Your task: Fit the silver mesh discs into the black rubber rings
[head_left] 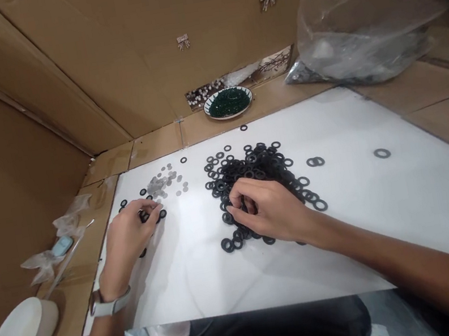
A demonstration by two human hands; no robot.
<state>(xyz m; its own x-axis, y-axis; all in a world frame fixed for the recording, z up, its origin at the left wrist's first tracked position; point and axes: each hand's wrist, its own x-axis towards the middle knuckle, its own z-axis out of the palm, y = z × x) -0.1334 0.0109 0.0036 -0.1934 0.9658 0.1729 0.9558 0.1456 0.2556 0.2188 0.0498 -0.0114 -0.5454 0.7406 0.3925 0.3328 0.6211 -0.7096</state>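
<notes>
Dozens of black rings (269, 163) lie heaped on the white counter (192, 282) in front of you, and the heap thins into loose rings along its edges. Your right hand (268, 206) is low over the near side of this heap, its fingers curled and the thumb drawn in close beneath the forefinger; you cannot tell from this view whether that grip has a ring in it. Your left hand (130, 232) is near the left edge of the counter, thumb and forefinger brought together at the tips. A few more black rings lie under and around it, but whether the left grip is pinching one cannot be made out. A white band (112, 306) circles your left wrist.

Just beyond your left fingertips, you have a scatter of small translucent discs (162, 185), some overlapping. To the right of the heap, two rings overlap, and a single one lies farther out. Past the far edge of the counter stands a plate (206, 105) filled with dark green bits (231, 102), against the cardboard wall (122, 47). A clear plastic bag (360, 53) sits at the far right, and at your near left is a white bowl (46, 319). Two small bow-shaped pieces (183, 42) are on the wall.
</notes>
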